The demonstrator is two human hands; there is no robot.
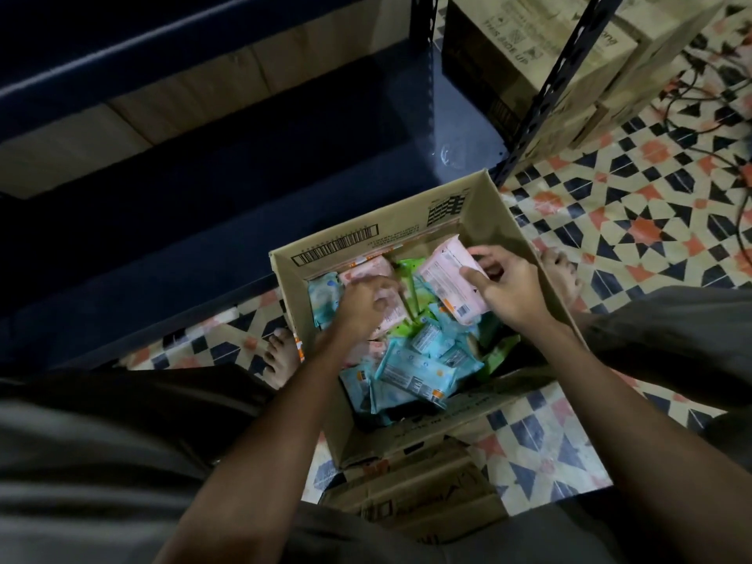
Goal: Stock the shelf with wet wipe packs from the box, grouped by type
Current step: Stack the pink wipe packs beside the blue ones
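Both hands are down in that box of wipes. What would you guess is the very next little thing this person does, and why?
Probably the left hand closes on the pink pack beneath it and lifts it out. The right hand already holds a pink pack, the two match, and blue packs and green packs lie mixed in the cardboard box.

box (pixel 480 221): matt brown cardboard | wipe packs (pixel 415 374): glossy plastic film | shelf (pixel 260 221): dark painted metal | floor (pixel 635 221): smooth patterned tile
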